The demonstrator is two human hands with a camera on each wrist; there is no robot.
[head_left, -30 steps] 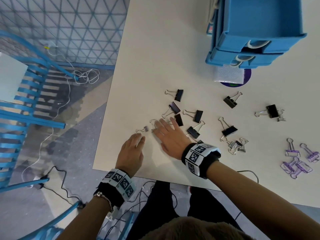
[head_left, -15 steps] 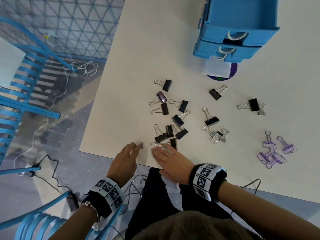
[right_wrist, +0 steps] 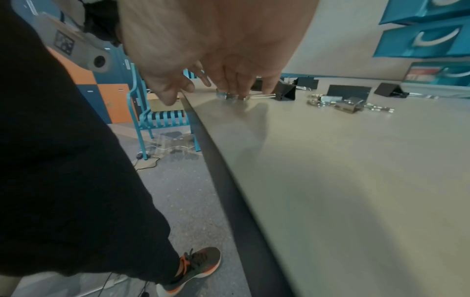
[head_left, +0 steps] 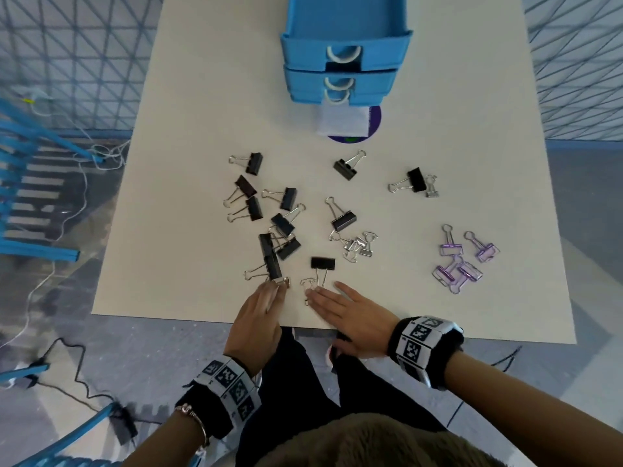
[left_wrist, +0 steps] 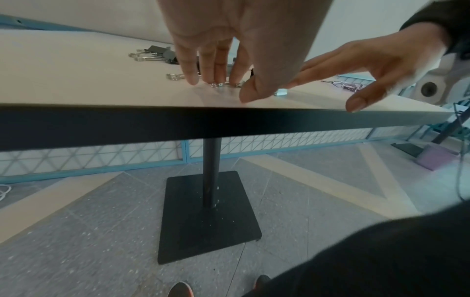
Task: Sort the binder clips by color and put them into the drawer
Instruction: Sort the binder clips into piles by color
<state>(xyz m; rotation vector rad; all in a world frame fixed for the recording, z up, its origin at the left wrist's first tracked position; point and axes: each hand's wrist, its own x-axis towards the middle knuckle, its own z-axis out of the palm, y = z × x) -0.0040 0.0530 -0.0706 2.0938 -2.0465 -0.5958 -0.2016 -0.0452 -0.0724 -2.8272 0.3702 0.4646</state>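
We find the binder clips spread over the near half of the pale table (head_left: pixel 188 136), none of them in a drawer. The black clips (head_left: pixel 285 224) lie in a loose scatter left of centre, with two more black ones further back toward the right, one of them touching a small silver clip (head_left: pixel 431 187). A cluster of silver clips (head_left: pixel 357 246) lies near the middle, just beside a black one. The purple clips (head_left: pixel 458 261) form a separate group on the right, well apart from the rest.

At the near edge, the left hand (head_left: pixel 258 320) reaches onto the table with fingers extended; its fingertips rest on a small silver clip (head_left: pixel 283 282) that lies at the near end of a long black clip (head_left: pixel 271 257). We judge this hand flat and pressing, not gripping. The right hand (head_left: pixel 350 316) lies with straight, spread fingers; its fingertips rest on the wire handles of a black clip (head_left: pixel 322 263) and on a silver clip (head_left: pixel 307 284) just beside them. From the right wrist view the fingers (right_wrist: pixel 244 84) press down on the metal loops.

At the far side stands the blue drawer unit (head_left: pixel 345 48), its top drawer pulled out furthest, with white loop handles. A white paper (head_left: pixel 342 121) lies in front of it over a purple disc (head_left: pixel 374 117).
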